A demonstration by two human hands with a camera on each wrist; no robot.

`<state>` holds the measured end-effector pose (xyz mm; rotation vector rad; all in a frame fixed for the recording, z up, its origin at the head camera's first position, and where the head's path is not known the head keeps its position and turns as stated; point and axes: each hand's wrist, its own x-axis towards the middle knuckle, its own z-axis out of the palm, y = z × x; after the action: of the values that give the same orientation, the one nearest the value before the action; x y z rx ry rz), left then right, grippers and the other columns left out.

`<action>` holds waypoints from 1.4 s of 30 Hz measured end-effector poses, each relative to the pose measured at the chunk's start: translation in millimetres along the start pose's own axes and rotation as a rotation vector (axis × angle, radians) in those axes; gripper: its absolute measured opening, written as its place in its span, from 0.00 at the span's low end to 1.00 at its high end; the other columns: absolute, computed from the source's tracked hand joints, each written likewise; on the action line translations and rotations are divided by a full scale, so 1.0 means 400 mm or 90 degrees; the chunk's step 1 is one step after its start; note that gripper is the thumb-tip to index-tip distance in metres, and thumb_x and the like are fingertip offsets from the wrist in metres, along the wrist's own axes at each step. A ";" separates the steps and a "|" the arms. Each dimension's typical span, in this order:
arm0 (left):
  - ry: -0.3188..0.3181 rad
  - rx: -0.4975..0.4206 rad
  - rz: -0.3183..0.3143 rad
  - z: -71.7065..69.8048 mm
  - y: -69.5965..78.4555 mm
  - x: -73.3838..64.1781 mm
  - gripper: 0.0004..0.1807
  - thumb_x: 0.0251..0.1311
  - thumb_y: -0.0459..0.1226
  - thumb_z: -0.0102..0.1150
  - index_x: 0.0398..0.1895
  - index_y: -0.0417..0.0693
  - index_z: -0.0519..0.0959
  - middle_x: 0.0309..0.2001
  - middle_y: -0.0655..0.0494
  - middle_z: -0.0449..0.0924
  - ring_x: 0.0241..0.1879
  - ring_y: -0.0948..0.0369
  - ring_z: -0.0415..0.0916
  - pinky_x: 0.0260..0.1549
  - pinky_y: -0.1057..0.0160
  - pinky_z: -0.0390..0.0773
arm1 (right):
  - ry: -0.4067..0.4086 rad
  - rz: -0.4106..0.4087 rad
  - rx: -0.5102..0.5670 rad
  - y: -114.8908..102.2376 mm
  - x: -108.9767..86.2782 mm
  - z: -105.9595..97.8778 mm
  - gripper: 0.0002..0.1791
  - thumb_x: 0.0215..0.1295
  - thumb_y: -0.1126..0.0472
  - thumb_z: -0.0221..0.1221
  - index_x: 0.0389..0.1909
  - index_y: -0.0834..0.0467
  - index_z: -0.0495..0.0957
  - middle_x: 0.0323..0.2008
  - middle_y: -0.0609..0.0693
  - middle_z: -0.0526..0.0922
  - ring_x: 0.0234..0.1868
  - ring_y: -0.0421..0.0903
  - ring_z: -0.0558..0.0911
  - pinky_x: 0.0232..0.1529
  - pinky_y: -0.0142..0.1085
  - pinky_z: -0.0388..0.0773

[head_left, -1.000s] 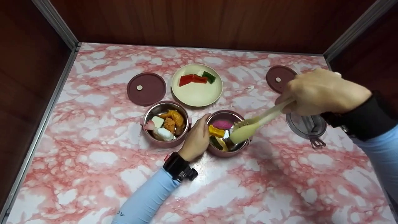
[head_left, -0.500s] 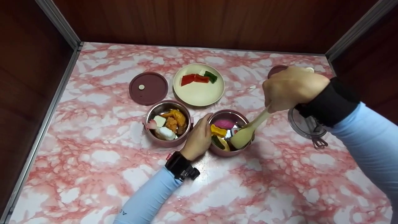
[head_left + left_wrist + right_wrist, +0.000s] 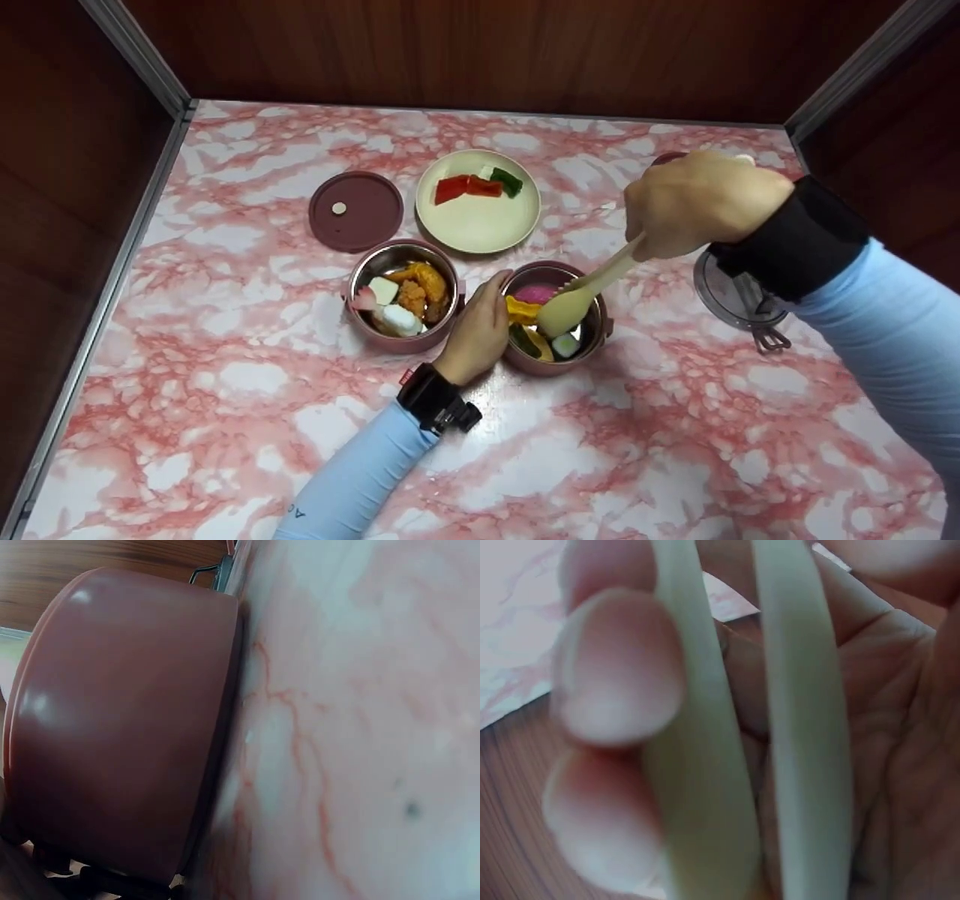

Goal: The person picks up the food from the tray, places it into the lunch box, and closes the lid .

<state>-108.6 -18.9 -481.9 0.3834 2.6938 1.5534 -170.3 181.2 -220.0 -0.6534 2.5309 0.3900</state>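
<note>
In the head view my left hand (image 3: 474, 337) grips the left side of a round pink lunch box (image 3: 551, 367) with a steel inside. My right hand (image 3: 697, 202) holds pale green tongs (image 3: 615, 270) above it, their tips inside the box; the far tip is mostly hidden. In the box lie a purple piece (image 3: 534, 293), a yellow wavy piece (image 3: 523, 310), a dark green and yellow slice (image 3: 525, 342) and a white roll piece with a green middle (image 3: 565, 345). The right wrist view shows fingers (image 3: 619, 667) wrapped round the tongs' two arms.
A second lunch box (image 3: 405, 345) with fried chicken and white pieces stands to the left. Behind are a cream plate (image 3: 480, 225) with red and green pepper pieces and a maroon lid (image 3: 360, 225). A clear lid (image 3: 720, 304) lies partly under my right arm.
My right hand and the tongs have moved left over the box. The white roll piece now lies plainly visible at its near right side. My left hand keeps its place.
</note>
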 end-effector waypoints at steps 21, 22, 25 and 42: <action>0.001 0.014 0.003 0.002 -0.001 0.001 0.25 0.76 0.34 0.35 0.74 0.40 0.59 0.70 0.41 0.65 0.67 0.49 0.65 0.67 0.56 0.64 | 0.165 -0.064 -0.015 0.106 -0.027 -0.018 0.09 0.57 0.48 0.66 0.40 0.38 0.85 0.26 0.41 0.82 0.25 0.42 0.76 0.21 0.43 0.71; 0.005 0.016 0.010 0.002 -0.002 0.002 0.25 0.76 0.33 0.35 0.74 0.39 0.60 0.69 0.40 0.66 0.67 0.49 0.65 0.67 0.57 0.63 | 0.185 -0.059 -0.010 0.112 -0.023 -0.015 0.11 0.56 0.48 0.66 0.42 0.38 0.86 0.26 0.42 0.83 0.24 0.43 0.76 0.20 0.43 0.71; 0.013 0.014 0.022 0.002 -0.003 0.002 0.25 0.76 0.33 0.36 0.73 0.38 0.60 0.69 0.40 0.66 0.67 0.49 0.65 0.67 0.57 0.63 | 0.254 -0.049 0.006 0.127 0.001 0.004 0.13 0.55 0.49 0.66 0.43 0.38 0.87 0.23 0.44 0.81 0.19 0.45 0.73 0.15 0.42 0.67; 0.009 -0.004 0.016 -0.003 0.000 0.000 0.25 0.76 0.33 0.37 0.74 0.40 0.60 0.69 0.41 0.66 0.67 0.50 0.66 0.68 0.58 0.62 | 0.545 0.026 0.212 0.122 0.376 0.290 0.20 0.63 0.51 0.66 0.55 0.48 0.84 0.32 0.60 0.82 0.29 0.66 0.80 0.23 0.62 0.72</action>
<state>-108.6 -20.0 -481.3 0.4106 2.7034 1.5772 -265.1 210.5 -389.2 -0.7375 3.2899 -0.3939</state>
